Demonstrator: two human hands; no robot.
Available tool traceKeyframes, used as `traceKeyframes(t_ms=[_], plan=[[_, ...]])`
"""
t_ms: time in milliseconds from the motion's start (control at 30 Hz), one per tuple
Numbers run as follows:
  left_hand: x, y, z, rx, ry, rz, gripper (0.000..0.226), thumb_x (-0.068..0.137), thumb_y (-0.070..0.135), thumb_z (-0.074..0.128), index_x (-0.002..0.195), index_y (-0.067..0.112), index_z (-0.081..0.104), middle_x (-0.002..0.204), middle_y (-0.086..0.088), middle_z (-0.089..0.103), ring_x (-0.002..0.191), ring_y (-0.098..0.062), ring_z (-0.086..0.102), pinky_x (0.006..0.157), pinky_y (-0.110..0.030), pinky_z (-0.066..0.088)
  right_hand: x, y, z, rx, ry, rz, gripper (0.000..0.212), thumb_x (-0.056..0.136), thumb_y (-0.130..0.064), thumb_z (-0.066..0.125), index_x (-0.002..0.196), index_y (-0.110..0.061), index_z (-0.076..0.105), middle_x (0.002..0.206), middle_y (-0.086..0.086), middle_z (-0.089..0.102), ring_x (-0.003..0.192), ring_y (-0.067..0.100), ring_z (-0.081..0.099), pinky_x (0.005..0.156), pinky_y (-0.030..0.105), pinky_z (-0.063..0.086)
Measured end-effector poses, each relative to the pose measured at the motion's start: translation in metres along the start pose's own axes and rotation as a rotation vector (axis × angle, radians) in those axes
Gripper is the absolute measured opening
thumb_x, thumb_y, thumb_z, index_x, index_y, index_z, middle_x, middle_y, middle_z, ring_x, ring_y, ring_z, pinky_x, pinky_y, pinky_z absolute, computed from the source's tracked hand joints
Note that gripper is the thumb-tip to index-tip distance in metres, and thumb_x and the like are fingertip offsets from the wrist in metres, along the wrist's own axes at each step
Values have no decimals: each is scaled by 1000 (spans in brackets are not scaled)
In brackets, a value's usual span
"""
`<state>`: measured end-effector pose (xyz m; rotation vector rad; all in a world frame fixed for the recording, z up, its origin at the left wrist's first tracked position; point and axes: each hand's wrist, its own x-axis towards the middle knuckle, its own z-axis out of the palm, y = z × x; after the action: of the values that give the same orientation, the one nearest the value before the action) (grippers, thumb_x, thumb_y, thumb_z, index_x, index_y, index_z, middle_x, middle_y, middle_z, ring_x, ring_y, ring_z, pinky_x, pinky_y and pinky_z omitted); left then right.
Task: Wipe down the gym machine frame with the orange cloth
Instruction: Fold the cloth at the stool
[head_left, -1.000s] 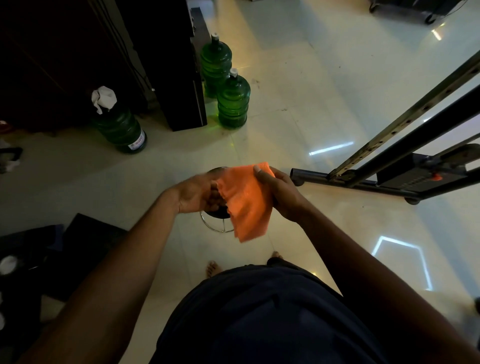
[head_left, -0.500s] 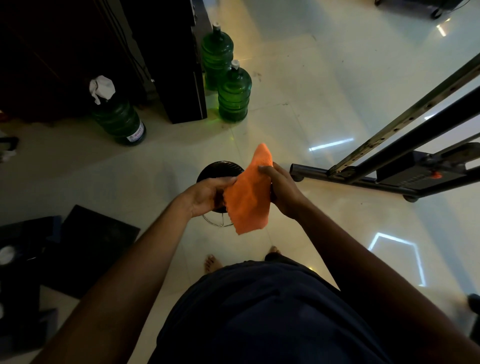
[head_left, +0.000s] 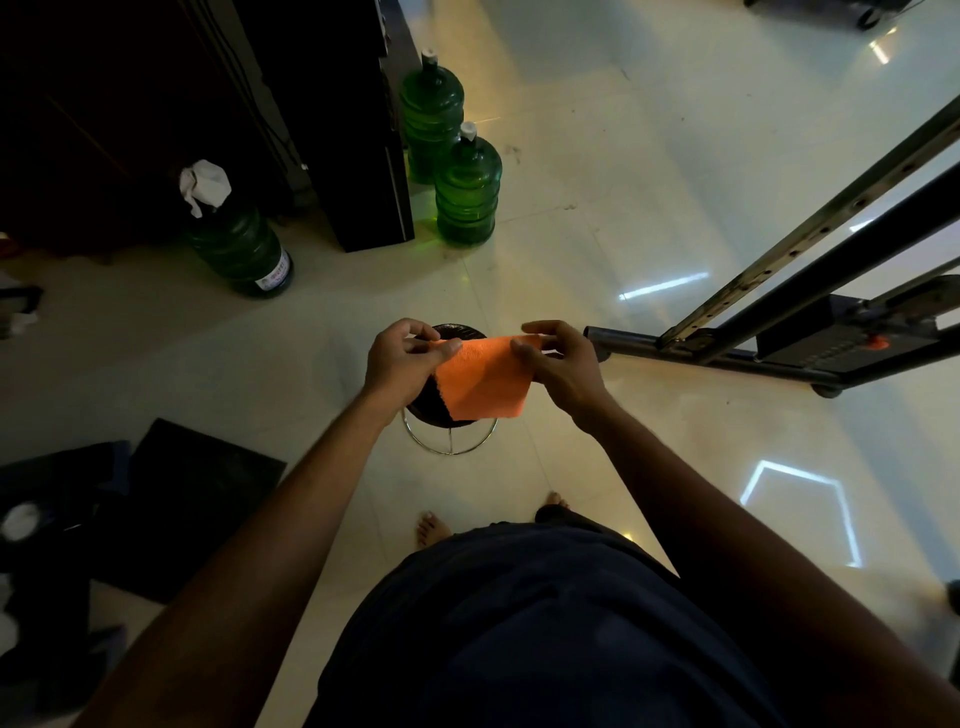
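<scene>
We note the orange cloth (head_left: 482, 378) stretched flat between both hands, a small bright rectangle with a nubby weave, its upper edge taut and its lower part hanging free. It sits directly between the left hand (head_left: 402, 364) and the right hand (head_left: 563, 364), held above a round black stool (head_left: 451, 415) whose seat it mostly covers; only the stool's chrome foot ring shows clearly below the hands.

To the left of the left hand, dark mats and objects lie in shadow and we cannot identify them. To the right of the right hand, the gym machine frame (head_left: 779, 291) stands apart from the cloth; its slanted bars run out of the picture at the right edge.

Left hand: thumb and fingers curled, pinching the cloth's upper left corner, forearm extended forward. Right hand: thumb and forefinger pinching the upper right corner, remaining fingers arched above, forearm likewise extended. Both wrists are level with each other.
</scene>
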<state>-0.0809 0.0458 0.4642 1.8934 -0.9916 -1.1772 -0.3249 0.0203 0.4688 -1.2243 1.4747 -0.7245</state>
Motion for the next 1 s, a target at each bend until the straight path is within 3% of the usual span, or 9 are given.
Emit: traceKeyframes(t_ms=[133,267,367,500,600,733,867,1000], plan=[[-3,8,-11,-3,-160,-70,53,77,17,97,121,20,68,107,5,70,101,-14,68,78,-25,54,2,1,-2,-24,-128,6,47,96,-22,85,139,-22,67,133,4,64,108,31,72,95,53,64],[-3,5,-16,124,-188,0,52,77,5,94,122,18,73,114,-6,74,108,-24,71,74,-22,52,5,2,0,-126,-129,6,48,95,-21,85,140,-20,68,128,4,68,107,29,74,98,53,63],[-2,6,-16,106,-161,18,45,81,7,92,120,21,75,118,-6,76,108,-22,71,76,-23,53,2,-1,0,-102,-82,6,37,99,-33,80,134,-20,74,123,0,74,110,21,74,103,50,62],[-3,6,-17,-14,-91,21,25,88,28,89,111,25,80,110,0,78,107,-15,73,79,-20,56,1,-2,-2,-78,-66,-20,26,101,-25,78,127,-24,77,120,-3,73,109,23,74,100,51,63],[-6,4,-19,88,-41,109,22,91,22,86,112,23,80,112,0,76,106,-12,70,73,-15,54,0,-5,-4,-161,-98,-48,34,97,-23,83,130,-22,76,122,0,73,106,24,75,97,47,65],[-8,4,-21,185,-85,148,34,86,15,90,117,21,79,111,2,74,99,-9,69,85,-23,58,-4,-7,-6,-441,-73,-177,45,94,-19,85,138,-14,74,125,6,77,105,13,71,98,29,56],[-13,5,-21,352,-97,220,36,88,10,87,123,16,79,113,0,75,95,-10,69,84,-20,55,-5,-11,-12,-627,-96,-281,33,97,-16,81,130,-11,78,120,11,78,104,24,72,97,44,60],[-13,10,-24,512,-113,289,18,95,15,80,113,15,82,105,-1,73,98,-18,66,78,-24,51,-1,-15,-16,-691,-121,-269,21,101,-26,77,120,-16,80,116,3,64,104,19,66,87,36,58]])
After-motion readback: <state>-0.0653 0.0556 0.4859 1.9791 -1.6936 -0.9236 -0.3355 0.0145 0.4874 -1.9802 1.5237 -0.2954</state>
